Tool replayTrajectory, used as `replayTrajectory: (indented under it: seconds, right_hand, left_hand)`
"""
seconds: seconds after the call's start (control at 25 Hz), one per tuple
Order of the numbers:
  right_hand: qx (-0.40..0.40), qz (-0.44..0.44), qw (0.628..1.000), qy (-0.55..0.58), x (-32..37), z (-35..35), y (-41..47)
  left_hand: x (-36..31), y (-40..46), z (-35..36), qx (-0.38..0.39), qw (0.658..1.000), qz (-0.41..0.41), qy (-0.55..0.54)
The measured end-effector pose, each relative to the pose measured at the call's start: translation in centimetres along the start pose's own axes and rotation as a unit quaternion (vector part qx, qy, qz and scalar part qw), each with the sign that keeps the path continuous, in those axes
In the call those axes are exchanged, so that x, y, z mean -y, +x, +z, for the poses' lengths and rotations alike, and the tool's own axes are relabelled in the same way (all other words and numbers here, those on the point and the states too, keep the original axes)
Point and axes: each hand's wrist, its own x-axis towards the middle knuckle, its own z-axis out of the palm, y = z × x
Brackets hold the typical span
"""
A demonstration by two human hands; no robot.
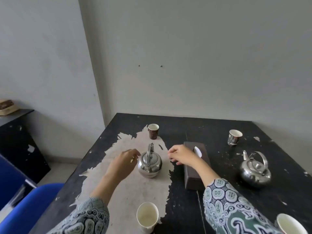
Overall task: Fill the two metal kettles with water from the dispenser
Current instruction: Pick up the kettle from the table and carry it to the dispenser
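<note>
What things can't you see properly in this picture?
Head view:
- Water dispenser: not in the picture at all.
- Inside both kettles: lids on, so the water level is hidden.
- Corner cup: cut off by the frame's edge.
- Tissue box: partly covered by the right hand and arm.
- Left hand: fingertips blurred.

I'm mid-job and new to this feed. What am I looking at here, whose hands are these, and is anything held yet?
This is one camera worn on a person's head, looking down at a worn black table. No machine: the left hand and right hand are bare and flank the near kettle, holding nothing. A second kettle sits to the right, beyond a dark tissue box. Four paper cups stand around. No dispenser shows.
</note>
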Motion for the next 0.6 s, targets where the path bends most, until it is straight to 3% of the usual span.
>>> replayTrajectory:
  seconds: [0.28, 0.6]
  right_hand:
    - [-0.017, 0.070, 0.992, 0.108, -0.4, 8.7, 7.9]
    - [-0.065, 0.145, 0.940, 0.303, 0.9, 11.5, 13.3]
  left_hand:
    - [4.9, 1.3, 5.7, 0.043, 0.999, -0.001, -0.008]
    - [7.1, 3.4, 7.3, 0.047, 0.999, -0.001, -0.014]
